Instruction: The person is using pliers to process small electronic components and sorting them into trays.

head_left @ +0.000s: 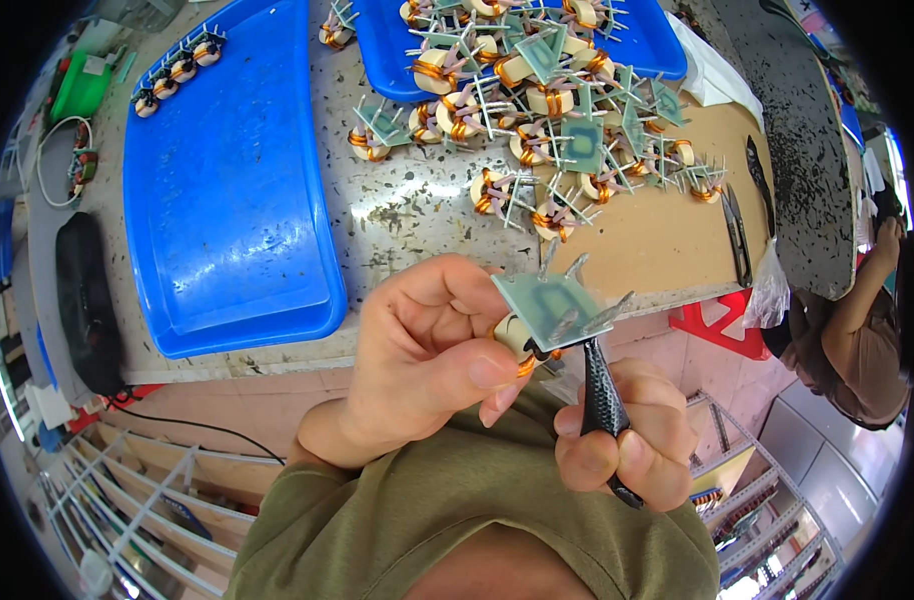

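Note:
In front of my chest, my left hand (417, 350) pinches a toroidal coil (515, 335) between thumb and fingers. The coil has a cream ring, orange windings and a pale green square base plate (549, 302) with metal pins, turned upward. Wrapped in the fingers of my right hand (642, 440) is a black, textured, tapering tool handle (602, 390). Its narrow upper end meets the underside of the plate, beside the coil; the working tip is hidden there, so its kind cannot be made out.
A long blue tray (237, 210) at the left holds several coils (182, 70) in its far corner. Many loose coils (547, 100) spill from another blue tray (377, 60) onto brown board (627, 250). Tweezers (737, 240) lie at the right; another person (857, 340) sits beyond.

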Demonstrator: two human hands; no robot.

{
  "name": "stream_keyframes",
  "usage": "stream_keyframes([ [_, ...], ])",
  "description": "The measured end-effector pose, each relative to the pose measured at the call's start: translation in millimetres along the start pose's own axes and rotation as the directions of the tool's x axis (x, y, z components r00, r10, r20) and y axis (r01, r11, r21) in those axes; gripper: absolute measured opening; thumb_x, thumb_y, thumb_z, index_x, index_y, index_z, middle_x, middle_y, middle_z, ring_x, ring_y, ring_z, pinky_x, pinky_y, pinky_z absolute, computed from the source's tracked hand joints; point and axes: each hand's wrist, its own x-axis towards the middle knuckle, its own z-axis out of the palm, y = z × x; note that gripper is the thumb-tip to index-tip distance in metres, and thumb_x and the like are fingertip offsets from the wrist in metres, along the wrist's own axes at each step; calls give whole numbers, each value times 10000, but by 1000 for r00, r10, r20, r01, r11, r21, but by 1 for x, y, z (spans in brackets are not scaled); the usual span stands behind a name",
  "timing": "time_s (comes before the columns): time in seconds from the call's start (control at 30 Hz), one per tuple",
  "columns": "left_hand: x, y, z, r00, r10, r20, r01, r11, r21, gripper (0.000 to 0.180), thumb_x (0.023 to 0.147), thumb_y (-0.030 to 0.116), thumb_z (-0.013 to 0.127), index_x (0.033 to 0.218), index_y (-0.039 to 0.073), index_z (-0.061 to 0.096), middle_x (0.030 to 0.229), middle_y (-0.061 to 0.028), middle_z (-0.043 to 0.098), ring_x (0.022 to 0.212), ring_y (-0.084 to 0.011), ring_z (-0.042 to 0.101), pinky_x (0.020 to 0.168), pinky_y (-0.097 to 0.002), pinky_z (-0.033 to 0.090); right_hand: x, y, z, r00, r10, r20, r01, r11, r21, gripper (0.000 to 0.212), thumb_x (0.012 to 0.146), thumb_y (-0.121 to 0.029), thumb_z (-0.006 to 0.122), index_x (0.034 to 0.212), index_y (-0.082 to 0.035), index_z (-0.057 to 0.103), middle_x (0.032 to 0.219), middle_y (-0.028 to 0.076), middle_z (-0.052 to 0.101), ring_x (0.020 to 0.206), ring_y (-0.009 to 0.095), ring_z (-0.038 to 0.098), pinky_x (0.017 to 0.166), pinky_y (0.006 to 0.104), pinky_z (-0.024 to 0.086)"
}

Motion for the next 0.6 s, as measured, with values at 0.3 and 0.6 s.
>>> stream_keyframes([
  [0.3, -1, 1, 1, 1000, 15, 12, -15, 1000, 2, 204, 726, -48, 570, 872, -13, 432, 757, -115, 533, 520, -131, 512, 419, -224, 386, 2, 2, -1, 1000, -19, 13, 19, 1000, 21, 293, 642, 0, 662, 862, -21, 470, 612, 58, 532, 456, 152, 495, 393, 256, 434],
  [0.6, -1, -1, 0, 998, 22, 59, -18, 998, -68, 224, 759, 65, 589, 909, 9, 433, 826, -202, 563, 512, -136, 500, 404, -225, 376, 1, 3, 0, 999, -42, -9, 42, 998, 54, 296, 647, 10, 650, 874, -11, 462, 612, 66, 532, 443, 149, 491, 379, 252, 430],
])
